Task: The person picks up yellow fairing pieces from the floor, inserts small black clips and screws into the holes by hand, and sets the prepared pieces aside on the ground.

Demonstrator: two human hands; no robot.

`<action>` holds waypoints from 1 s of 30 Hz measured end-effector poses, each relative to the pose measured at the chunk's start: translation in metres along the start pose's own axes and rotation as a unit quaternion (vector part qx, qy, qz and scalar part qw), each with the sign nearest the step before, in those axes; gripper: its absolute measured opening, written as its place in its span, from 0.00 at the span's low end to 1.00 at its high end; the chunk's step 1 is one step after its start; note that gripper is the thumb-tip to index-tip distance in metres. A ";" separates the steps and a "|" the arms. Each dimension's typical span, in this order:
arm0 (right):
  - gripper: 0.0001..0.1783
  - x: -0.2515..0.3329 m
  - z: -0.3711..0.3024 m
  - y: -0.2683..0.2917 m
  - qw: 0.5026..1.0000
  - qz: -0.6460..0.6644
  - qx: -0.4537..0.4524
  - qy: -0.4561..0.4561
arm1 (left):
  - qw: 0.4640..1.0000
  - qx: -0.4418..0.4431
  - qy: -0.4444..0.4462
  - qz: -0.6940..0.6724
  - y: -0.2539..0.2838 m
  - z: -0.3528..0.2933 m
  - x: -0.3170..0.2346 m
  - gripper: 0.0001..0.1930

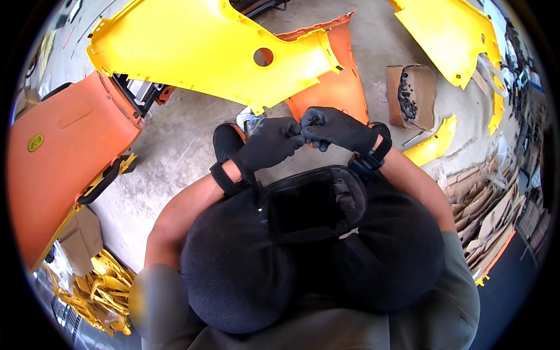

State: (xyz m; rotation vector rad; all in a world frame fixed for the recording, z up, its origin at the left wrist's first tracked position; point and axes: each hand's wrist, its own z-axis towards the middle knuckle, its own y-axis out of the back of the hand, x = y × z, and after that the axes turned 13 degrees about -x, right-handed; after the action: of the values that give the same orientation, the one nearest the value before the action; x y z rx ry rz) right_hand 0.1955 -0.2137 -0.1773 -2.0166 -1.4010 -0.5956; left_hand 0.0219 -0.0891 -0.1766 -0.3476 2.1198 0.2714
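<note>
My left hand (269, 144) and my right hand (338, 128), both in black gloves, meet fingertip to fingertip above my knees. The fingers of each are closed in a pinch. Something small sits between them, with a dark reddish bit showing at the right fingers, but its kind is too small to tell. Just below, an open black pouch (314, 234) rests at my lap, its inside dark. Beyond the hands lies a large yellow plastic panel (192, 49) with a round hole, overlapping an orange panel (332, 96).
A cardboard box (427, 96) with small black parts stands to the right. Near it lie a curved yellow strip (433, 143) and another yellow panel (449, 35). An orange body part (73, 149) is on the left, above piled yellow pieces (104, 291). Flattened cardboard (487, 213) is stacked at right.
</note>
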 end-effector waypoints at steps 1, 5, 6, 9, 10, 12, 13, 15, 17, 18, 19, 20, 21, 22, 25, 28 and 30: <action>0.08 0.001 -0.001 -0.001 1.000 -0.014 0.001 -0.004 | 1.000 0.003 0.000 -0.001 0.001 0.000 -0.001 0.06; 0.08 -0.006 0.002 0.001 0.998 -0.020 0.027 0.056 | 0.996 0.019 0.070 -0.056 0.005 0.001 0.002 0.06; 0.08 -0.009 0.003 0.002 0.992 -0.036 0.026 0.121 | 0.993 0.022 0.079 -0.084 0.005 0.002 0.000 0.06; 0.08 -0.010 0.003 0.006 0.976 -0.088 0.011 0.197 | 0.982 0.040 0.132 -0.132 0.006 0.002 -0.008 0.07; 0.08 -0.007 0.000 0.005 0.970 -0.126 0.000 0.207 | 0.981 0.050 0.137 -0.131 0.007 0.003 -0.007 0.07; 0.08 0.001 -0.004 0.004 0.980 -0.145 -0.004 0.140 | 0.969 0.066 0.181 -0.155 0.012 0.004 -0.004 0.07; 0.09 0.000 -0.004 0.005 0.967 -0.172 -0.010 0.190 | 0.975 0.073 0.162 -0.133 0.015 0.003 -0.005 0.08; 0.10 0.002 -0.001 0.005 0.958 -0.202 -0.002 0.204 | 0.968 0.069 0.196 -0.142 0.020 0.001 -0.004 0.09; 0.11 -0.004 -0.010 0.012 0.960 -0.204 -0.020 0.190 | 0.966 0.072 0.218 -0.119 0.019 0.000 -0.008 0.10; 0.11 -0.003 -0.009 0.014 0.960 -0.206 -0.030 0.189 | 0.966 0.073 0.217 -0.117 0.020 -0.001 -0.012 0.10; 0.11 -0.015 -0.006 0.020 0.944 -0.237 -0.060 0.223 | 0.971 0.060 0.212 -0.093 0.022 -0.002 -0.016 0.10; 0.10 -0.025 -0.005 0.031 0.909 -0.309 -0.095 0.265 | 0.975 0.045 0.206 -0.069 0.024 -0.002 -0.017 0.11; 0.09 -0.039 -0.006 0.045 0.887 -0.331 -0.133 0.293 | 0.975 0.042 0.206 -0.069 0.027 -0.003 -0.017 0.11; 0.08 -0.048 -0.006 0.057 0.863 -0.350 -0.164 0.325 | 0.978 0.031 0.197 -0.062 0.032 -0.005 -0.015 0.10; 0.05 -0.068 -0.025 0.090 0.853 -0.287 -0.303 0.313 | 0.981 -0.007 0.191 -0.044 0.048 -0.015 -0.009 0.09; 0.07 -0.089 -0.039 0.121 0.785 -0.370 -0.415 0.275 | 0.979 -0.047 0.191 -0.060 0.059 -0.027 -0.010 0.07; 0.07 -0.116 -0.040 0.141 0.763 -0.387 -0.431 0.287 | 0.979 -0.132 0.138 -0.072 0.064 -0.030 -0.003 0.09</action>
State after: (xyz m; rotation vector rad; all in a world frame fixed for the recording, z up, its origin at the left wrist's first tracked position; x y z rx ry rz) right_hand 0.2881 -0.3552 -0.2572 -1.4173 -1.6497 -2.3570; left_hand -0.0222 -0.0382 -0.1544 -0.7289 2.3192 0.4419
